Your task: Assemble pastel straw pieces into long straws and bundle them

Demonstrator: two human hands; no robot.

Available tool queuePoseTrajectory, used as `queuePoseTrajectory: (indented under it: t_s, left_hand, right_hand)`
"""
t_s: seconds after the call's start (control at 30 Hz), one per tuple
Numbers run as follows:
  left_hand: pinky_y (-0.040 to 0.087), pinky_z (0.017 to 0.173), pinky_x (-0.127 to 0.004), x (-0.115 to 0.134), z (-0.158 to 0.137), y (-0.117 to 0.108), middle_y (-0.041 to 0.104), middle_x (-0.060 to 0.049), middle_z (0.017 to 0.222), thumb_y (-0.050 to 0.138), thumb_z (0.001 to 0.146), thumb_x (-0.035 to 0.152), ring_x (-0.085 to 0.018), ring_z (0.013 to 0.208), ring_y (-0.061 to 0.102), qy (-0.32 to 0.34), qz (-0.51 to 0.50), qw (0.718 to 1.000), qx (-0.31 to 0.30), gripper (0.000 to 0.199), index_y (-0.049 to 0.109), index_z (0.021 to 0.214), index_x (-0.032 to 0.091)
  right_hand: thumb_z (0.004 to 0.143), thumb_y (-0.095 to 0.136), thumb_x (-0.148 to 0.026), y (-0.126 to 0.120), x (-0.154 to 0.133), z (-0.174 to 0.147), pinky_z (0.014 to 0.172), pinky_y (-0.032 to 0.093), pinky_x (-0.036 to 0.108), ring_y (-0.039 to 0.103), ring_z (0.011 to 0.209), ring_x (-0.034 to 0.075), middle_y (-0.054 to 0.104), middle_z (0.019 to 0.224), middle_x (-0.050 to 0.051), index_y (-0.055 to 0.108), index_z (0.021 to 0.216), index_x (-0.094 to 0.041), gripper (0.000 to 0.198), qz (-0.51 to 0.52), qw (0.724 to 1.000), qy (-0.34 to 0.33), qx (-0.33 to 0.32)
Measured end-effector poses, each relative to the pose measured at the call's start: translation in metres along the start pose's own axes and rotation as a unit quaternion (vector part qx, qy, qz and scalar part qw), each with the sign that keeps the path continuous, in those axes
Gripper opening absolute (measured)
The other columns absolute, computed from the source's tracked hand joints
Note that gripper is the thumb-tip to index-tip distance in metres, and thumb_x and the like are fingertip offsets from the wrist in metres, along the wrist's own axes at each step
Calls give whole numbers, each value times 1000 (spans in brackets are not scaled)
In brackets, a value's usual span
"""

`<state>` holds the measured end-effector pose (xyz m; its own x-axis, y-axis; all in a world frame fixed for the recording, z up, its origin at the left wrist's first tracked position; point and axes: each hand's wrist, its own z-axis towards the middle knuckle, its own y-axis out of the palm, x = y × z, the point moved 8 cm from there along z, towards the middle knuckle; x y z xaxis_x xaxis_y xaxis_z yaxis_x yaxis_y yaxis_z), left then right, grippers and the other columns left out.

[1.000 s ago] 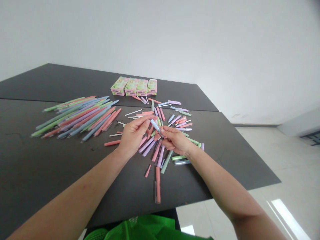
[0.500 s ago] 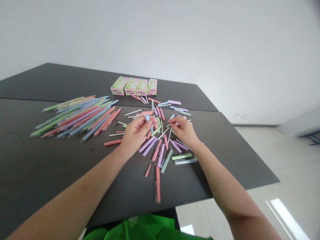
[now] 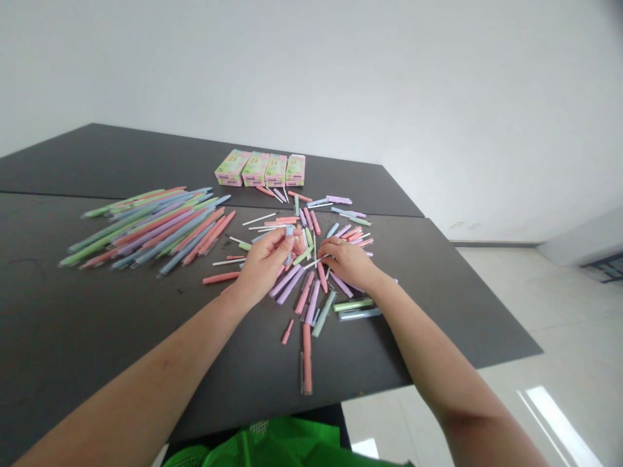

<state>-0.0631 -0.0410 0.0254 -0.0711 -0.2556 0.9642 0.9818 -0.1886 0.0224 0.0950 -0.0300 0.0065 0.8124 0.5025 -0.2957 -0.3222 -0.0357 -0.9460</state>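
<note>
My left hand point(image 3: 267, 259) is closed around a blue pen barrel point(image 3: 289, 232), held upright over a loose pile of pen parts. Low over the right side of the pile, my right hand point(image 3: 349, 261) has its fingertips pinched at the end of a thin white pen refill point(image 3: 313, 263). Part of that refill is hidden by the fingers. Purple pen barrels point(image 3: 291, 285), pink ones and green ones lie around and below both hands, mixed with white refills. A pink barrel with a clear cap point(image 3: 306, 360) lies closest to the table's front edge.
A heap of pastel pens point(image 3: 150, 227) lies on the left of the dark table point(image 3: 121, 337). Several green and pink boxes point(image 3: 256, 168) stand in a row behind the pile. A seam crosses the table, and a white wall point(image 3: 311, 78) rises behind it.
My right hand has lowered into the pile, and its fingertips have come to a white refill. The blue barrel in my left hand has tipped more upright.
</note>
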Motion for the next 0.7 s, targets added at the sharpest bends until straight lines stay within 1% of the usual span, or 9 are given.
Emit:
queuePoseTrajectory:
  t_s: [0.1,0.17,0.23,0.3,0.4,0.47,0.53,0.63,0.7]
  left_hand:
    - [46,67,-25,4,-1,-1,61,-2,77,55,90,40,-14,70,56,1,25,1000,6,25,65,89,17]
    - [45,65,-25,5,-1,-1,59,-2,75,53,90,39,-14,69,54,2,40,999,7,25,64,86,17]
    - [44,64,-24,5,0,-1,58,-1,73,52,91,39,-14,67,53,4,53,999,1,25,64,89,17]
    - [44,63,-25,3,0,3,57,0,72,52,91,39,-13,64,52,6,65,998,-22,25,64,91,17]
    - [45,68,-26,0,0,9,60,-2,77,53,90,38,-14,67,53,7,88,995,-51,25,65,88,16]
    - [46,76,-28,-2,0,10,64,-4,84,55,88,37,-17,76,57,6,110,993,-53,25,67,92,15]
    - [46,84,-31,-4,0,11,67,-7,93,56,87,36,-20,86,60,4,128,990,-53,27,68,97,14]
    - [45,92,-36,-7,-1,11,69,-9,103,56,87,36,-23,97,61,5,145,988,-54,31,68,105,14]
    - [45,95,-38,-10,0,10,69,-10,108,55,87,36,-25,102,61,9,152,987,-53,33,68,107,14]
  right_hand:
    - [89,51,-15,-10,0,-3,83,43,29,60,99,19,65,110,7,65,95,-19,16,48,998,-32,25]
    - [90,52,-21,-18,3,-4,75,42,28,60,87,18,66,98,5,63,97,-19,13,114,991,-30,58]
    - [91,53,-29,-23,6,-5,64,40,26,56,71,15,64,83,2,62,96,-19,14,210,974,-8,88]
    - [90,55,-36,-24,6,-5,58,37,24,53,64,12,63,78,1,59,92,-19,18,326,939,8,106]
    - [87,59,-36,-24,-3,-4,53,34,21,49,57,10,66,77,0,53,98,-21,19,483,867,11,117]
    - [87,59,-33,-24,-8,-4,44,25,20,36,44,6,66,72,-3,49,103,-23,21,557,822,19,116]
    - [86,59,-32,-23,-12,-6,39,16,21,23,38,4,66,71,-3,52,100,-22,18,610,785,26,103]
    - [85,56,-35,-23,-17,-9,37,10,22,18,39,4,68,77,2,59,92,-18,18,660,748,23,72]
    - [82,60,-35,-27,-18,-11,38,9,23,16,40,3,69,81,3,61,95,-18,22,668,739,17,78]
